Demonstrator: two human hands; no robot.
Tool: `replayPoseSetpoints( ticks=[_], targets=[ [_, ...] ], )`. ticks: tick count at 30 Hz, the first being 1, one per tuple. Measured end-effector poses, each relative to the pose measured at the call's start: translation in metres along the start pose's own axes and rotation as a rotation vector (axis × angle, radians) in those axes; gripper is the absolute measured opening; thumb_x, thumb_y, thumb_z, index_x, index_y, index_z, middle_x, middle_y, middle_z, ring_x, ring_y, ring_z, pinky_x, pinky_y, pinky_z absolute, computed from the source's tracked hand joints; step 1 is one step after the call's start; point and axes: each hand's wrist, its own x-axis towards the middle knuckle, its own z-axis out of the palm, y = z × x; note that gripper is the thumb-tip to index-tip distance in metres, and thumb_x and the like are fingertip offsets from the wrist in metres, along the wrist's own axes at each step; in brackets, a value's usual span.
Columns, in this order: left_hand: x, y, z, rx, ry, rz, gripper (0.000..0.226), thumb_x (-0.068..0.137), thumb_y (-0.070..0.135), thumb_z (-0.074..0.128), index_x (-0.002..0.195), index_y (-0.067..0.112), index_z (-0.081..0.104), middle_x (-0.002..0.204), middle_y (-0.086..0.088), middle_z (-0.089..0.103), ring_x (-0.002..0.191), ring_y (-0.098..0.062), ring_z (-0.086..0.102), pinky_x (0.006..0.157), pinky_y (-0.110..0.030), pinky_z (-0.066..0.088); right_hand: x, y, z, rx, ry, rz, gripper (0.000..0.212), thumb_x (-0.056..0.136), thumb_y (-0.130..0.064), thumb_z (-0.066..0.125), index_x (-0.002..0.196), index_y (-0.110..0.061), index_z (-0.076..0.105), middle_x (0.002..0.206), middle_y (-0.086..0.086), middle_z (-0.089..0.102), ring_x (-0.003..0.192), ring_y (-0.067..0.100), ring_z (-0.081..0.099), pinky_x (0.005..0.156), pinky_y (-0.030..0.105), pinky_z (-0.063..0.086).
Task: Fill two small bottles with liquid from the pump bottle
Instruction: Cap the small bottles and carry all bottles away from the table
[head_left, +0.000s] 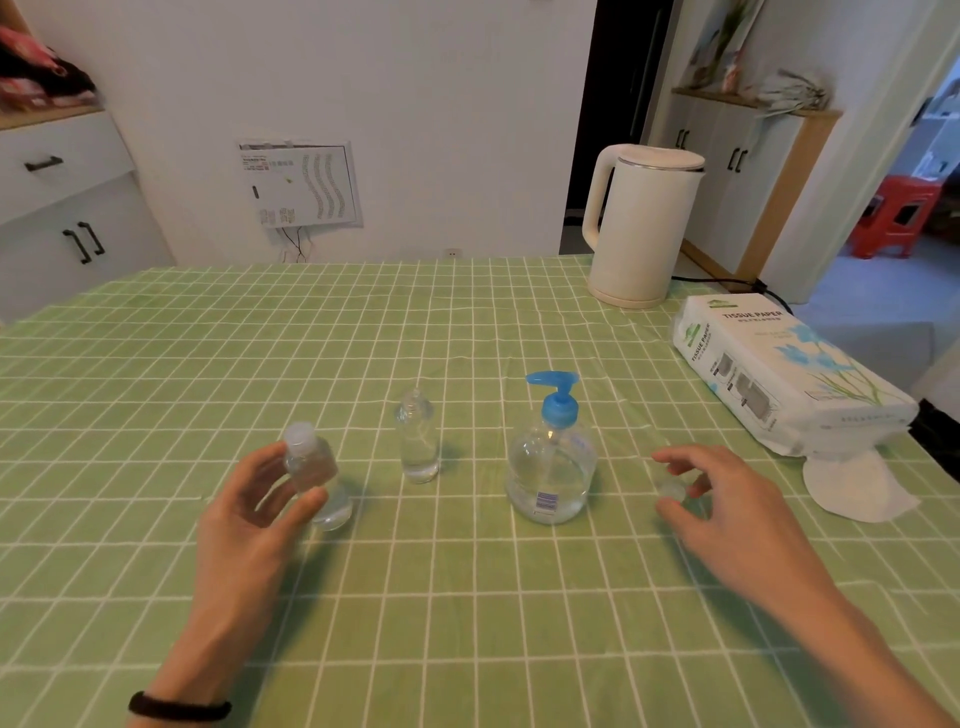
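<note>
A clear pump bottle (550, 467) with a blue pump head stands right of centre on the green checked tablecloth (467, 597). Left of it stands a small clear bottle (417, 441) with no cap. Further left is a second small bottle (311, 467) with a whitish cap, its base on the cloth. My left hand (249, 519) wraps around it, with the thumb in front and the fingers at its left side. My right hand (727, 499) hovers right of the pump bottle with its fingers spread. A small clear cap (671, 487) lies on the cloth between its index finger and thumb.
A white electric kettle (641, 223) stands at the table's far right, its cord trailing off the edge. A pack of tissue paper (779, 369) lies at the right edge with a loose tissue (852, 488) in front of it. White cabinets stand behind the table.
</note>
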Motion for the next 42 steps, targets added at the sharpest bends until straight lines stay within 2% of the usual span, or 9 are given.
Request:
replayPoseSetpoints(
  ticks=[6, 11, 16, 20, 25, 31, 34, 39, 42],
  targets=[
    [-0.002, 0.006, 0.000, 0.074, -0.027, 0.060, 0.054, 0.073, 0.020, 0.075, 0.121, 0.043, 0.065, 0.128, 0.016, 0.072, 0.119, -0.008, 0.070, 0.104, -0.026, 0.055, 0.007, 0.014, 0.010, -0.129, -0.056, 0.045, 0.057, 0.096, -0.024, 0.080, 0.148, -0.036, 0.060, 0.149, -0.006, 0.055, 0.133, 0.016, 0.057, 0.115, 0.043, 0.051],
    [-0.015, 0.019, 0.002, 0.242, 0.048, 0.212, 0.071, 0.079, 0.012, 0.080, 0.139, 0.039, 0.054, 0.144, 0.015, 0.060, 0.136, -0.004, 0.055, 0.120, -0.037, 0.039, 0.008, 0.016, 0.013, -0.101, -0.050, 0.019, 0.046, 0.098, -0.018, 0.078, 0.140, -0.033, 0.068, 0.127, -0.011, 0.061, 0.099, 0.003, 0.060, 0.096, 0.032, 0.052],
    [-0.033, 0.045, 0.038, 0.330, 0.038, 0.543, 0.054, 0.094, 0.020, 0.075, 0.144, 0.018, 0.052, 0.145, 0.012, 0.059, 0.133, -0.012, 0.059, 0.107, -0.021, 0.050, 0.009, 0.018, 0.015, -0.063, -0.018, 0.000, 0.025, 0.101, -0.019, 0.075, 0.124, -0.027, 0.078, 0.112, -0.008, 0.068, 0.087, 0.000, 0.058, 0.083, 0.030, 0.044],
    [-0.044, 0.033, 0.076, 0.321, -0.114, 0.375, 0.061, 0.095, 0.021, 0.071, 0.150, 0.020, 0.045, 0.149, 0.020, 0.052, 0.137, -0.002, 0.052, 0.107, -0.018, 0.048, 0.007, 0.014, 0.016, -0.026, 0.004, 0.001, 0.024, 0.098, -0.017, 0.078, 0.121, -0.025, 0.079, 0.101, -0.012, 0.067, 0.085, -0.008, 0.056, 0.076, 0.029, 0.042],
    [-0.031, 0.005, 0.094, 0.346, -0.139, 0.062, 0.082, 0.095, 0.027, 0.073, 0.160, 0.020, 0.024, 0.160, 0.009, 0.036, 0.146, -0.005, 0.037, 0.124, -0.041, 0.035, 0.004, 0.018, 0.012, 0.015, 0.012, 0.021, 0.025, 0.092, -0.019, 0.086, 0.116, -0.022, 0.078, 0.091, -0.018, 0.069, 0.086, -0.004, 0.062, 0.073, 0.031, 0.043],
    [0.000, -0.002, 0.106, 0.298, -0.076, 0.026, 0.073, 0.098, 0.027, 0.069, 0.157, 0.016, 0.026, 0.160, 0.002, 0.039, 0.147, -0.012, 0.039, 0.124, -0.040, 0.034, 0.001, 0.019, 0.012, 0.081, -0.021, 0.000, 0.026, 0.091, -0.024, 0.087, 0.114, -0.028, 0.077, 0.097, -0.020, 0.071, 0.091, -0.009, 0.061, 0.072, 0.020, 0.043],
    [0.010, -0.006, 0.109, 0.261, -0.053, 0.058, 0.055, 0.100, 0.021, 0.067, 0.147, 0.020, 0.038, 0.146, 0.006, 0.052, 0.134, -0.008, 0.052, 0.117, -0.034, 0.042, 0.000, 0.020, 0.012, 0.127, -0.023, 0.003, 0.026, 0.092, -0.028, 0.086, 0.114, -0.034, 0.075, 0.098, -0.024, 0.071, 0.093, -0.011, 0.062, 0.081, 0.026, 0.048],
    [0.019, -0.015, 0.106, 0.242, -0.071, 0.080, 0.034, 0.101, 0.017, 0.065, 0.128, 0.030, 0.049, 0.123, 0.016, 0.066, 0.113, 0.003, 0.064, 0.103, -0.033, 0.054, -0.002, 0.019, 0.006, 0.187, -0.026, -0.022, 0.028, 0.093, -0.029, 0.084, 0.113, -0.045, 0.073, 0.099, -0.034, 0.069, 0.094, -0.014, 0.064, 0.079, 0.014, 0.047],
    [0.020, -0.013, 0.104, 0.227, -0.070, 0.091, 0.031, 0.098, 0.014, 0.070, 0.122, 0.026, 0.055, 0.115, 0.013, 0.070, 0.107, -0.003, 0.068, 0.100, -0.039, 0.057, -0.006, 0.013, 0.004, 0.219, -0.038, -0.038, 0.029, 0.097, -0.031, 0.079, 0.119, -0.048, 0.074, 0.105, -0.031, 0.072, 0.098, -0.010, 0.067, 0.092, 0.027, 0.057]
  ],
)
